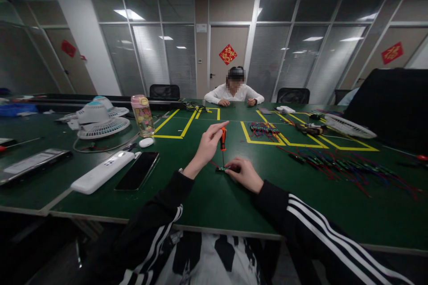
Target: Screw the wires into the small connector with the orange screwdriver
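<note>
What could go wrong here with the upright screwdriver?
Its tip might slip off the small green board into the right hand, whose fingertips are close by. The left hand has fingers extended near the top of the screwdriver, so it may tilt if that support is loose.

Gold Chinese characters that appeared to read 招财进宝 stood on a red diamond-shaped sign on a door at upper center. Markings on the upper-left red sign and upper-right red sign were too blurred to read.
</note>
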`<state>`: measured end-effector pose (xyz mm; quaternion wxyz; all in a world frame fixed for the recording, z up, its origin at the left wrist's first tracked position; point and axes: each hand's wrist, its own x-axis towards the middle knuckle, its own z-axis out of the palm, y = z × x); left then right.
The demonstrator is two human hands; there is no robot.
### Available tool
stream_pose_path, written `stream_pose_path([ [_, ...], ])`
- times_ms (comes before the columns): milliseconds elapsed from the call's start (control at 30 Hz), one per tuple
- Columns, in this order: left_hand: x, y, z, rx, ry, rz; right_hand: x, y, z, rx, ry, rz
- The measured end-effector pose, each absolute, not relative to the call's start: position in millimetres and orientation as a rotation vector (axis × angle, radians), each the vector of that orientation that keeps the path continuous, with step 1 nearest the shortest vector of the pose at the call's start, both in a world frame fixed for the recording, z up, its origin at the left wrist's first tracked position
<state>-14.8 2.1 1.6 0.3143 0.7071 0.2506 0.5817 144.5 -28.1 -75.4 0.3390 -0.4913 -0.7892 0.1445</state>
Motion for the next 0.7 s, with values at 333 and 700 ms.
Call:
stream_pose_path([
  [333, -13.8, -0.9, 1.0, 1.981, 0.722, 1.605, 142.5, -27.8, -76.0, -1.295, -2.038, 0.375],
  [700, -15.1, 0.3, 2.2, 1.892, 0.621, 1.521, 142.9, -27.2, -78.5, -1.282, -2.032, 0.386],
])
